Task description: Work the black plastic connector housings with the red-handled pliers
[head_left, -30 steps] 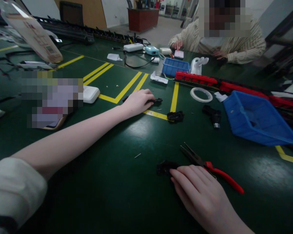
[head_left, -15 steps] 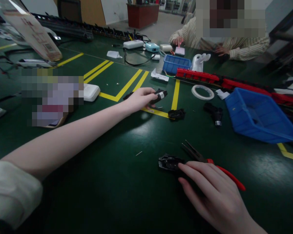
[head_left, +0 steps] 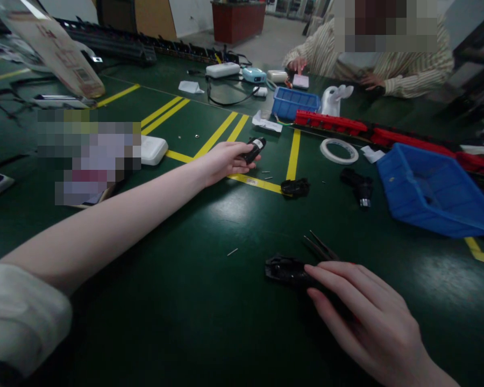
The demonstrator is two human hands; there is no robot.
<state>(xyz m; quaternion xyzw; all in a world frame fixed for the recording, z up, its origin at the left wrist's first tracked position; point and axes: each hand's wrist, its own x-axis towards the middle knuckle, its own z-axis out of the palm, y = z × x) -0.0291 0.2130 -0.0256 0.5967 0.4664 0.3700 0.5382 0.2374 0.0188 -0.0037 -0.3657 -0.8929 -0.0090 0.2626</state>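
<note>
My left hand (head_left: 236, 157) reaches across the table with its fingers closed around a short black plastic piece (head_left: 258, 146) that bears a small white label. Lower down, my right hand (head_left: 363, 306) has its index finger and thumb at the right end of an elongated black plastic shell (head_left: 284, 270), which lies on the table. The contact there is partly hidden. Pliers (head_left: 320, 246) show only their slim jaws beyond the right fingers. Several thin metal pins lie around, one pin (head_left: 232, 251) left of the shell. Another black part (head_left: 295, 187) rests right of my left hand.
A blue bin (head_left: 427, 199) stands at the right, near a black angled tube piece (head_left: 358, 187) and a tape roll (head_left: 339, 151). Red strips (head_left: 331, 122) run along behind. A blurred-out phone (head_left: 100, 161) lies left. A person (head_left: 415, 64) sits opposite.
My left hand has tilted the labelled black piece more upright and shifted it slightly left. My right hand has slid a little right along the shell, covering the pliers' red handles.
</note>
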